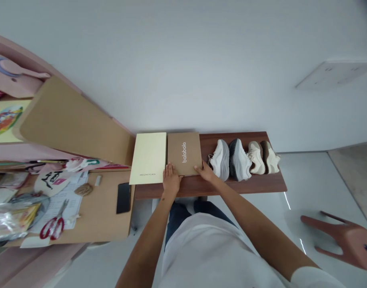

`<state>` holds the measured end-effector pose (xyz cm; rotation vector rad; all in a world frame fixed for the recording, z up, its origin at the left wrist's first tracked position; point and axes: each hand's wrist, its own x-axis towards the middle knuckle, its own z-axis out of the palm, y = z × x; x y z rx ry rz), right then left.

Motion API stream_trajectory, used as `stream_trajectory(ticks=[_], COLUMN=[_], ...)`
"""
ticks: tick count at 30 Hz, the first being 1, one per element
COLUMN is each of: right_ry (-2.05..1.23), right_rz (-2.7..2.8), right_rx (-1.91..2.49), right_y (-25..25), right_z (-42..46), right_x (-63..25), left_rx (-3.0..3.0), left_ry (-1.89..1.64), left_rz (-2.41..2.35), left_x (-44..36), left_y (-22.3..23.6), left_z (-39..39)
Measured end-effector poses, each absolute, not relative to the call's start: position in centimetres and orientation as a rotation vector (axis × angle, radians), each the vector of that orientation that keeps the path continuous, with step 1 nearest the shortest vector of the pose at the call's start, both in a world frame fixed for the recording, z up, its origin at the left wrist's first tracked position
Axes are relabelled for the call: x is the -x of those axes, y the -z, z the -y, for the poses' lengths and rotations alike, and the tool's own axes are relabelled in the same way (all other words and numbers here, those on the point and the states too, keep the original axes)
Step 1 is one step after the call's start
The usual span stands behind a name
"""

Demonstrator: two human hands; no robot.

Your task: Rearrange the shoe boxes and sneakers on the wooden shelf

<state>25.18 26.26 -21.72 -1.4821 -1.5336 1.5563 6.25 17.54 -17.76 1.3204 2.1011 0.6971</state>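
Observation:
A brown shoebox (183,150) with white "balabala" lettering lies shut on a dark wooden bench (189,188). My left hand (171,179) rests on its front left corner, fingers stretched flat over the lid and thumb by the front edge. At the front right corner, my right hand (205,172) grips the same box, thumb on the lid and the other fingers down along the side, partly hidden. Close beside it on the left is a pale yellow box (149,158) marked "MEIZHIYUAN". To the right stand white-and-grey sneakers (221,160) and a smaller cream pair (257,158).
A wall (201,80) rises behind the bench. On the left, a desk (102,216) carries a black phone (123,198), red-handled scissors (53,228), papers and plastic bags. A pinkish-brown stool (345,240) is on the floor at the right.

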Motion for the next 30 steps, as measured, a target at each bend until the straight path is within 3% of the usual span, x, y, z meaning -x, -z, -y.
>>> stream_trajectory(ticks=[8, 13, 21, 30], right_ry=[-0.895, -0.632, -0.906, -1.037], right_rz=[1.896, 1.859, 1.584, 1.342], right_rx=[1.661, 1.863, 2.070, 1.844], right_y=[20.7, 21.8, 24.0, 24.2], right_z=[-25.9, -25.8, -24.0, -26.3], right_x=[-32.4, -34.7, -36.1, -35.5], left_rx=[-1.281, -1.344, -1.263, -1.550], left_ry=[-1.037, -0.760, -0.461, -0.432], left_rz=[-1.676, -1.663, -1.705, -1.672], left_x=[-14.4, -20.5, -22.3, -20.6], left_y=[17.9, 21.3, 23.6, 19.5], left_z=[-17.1, -18.3, -22.0, -24.1])
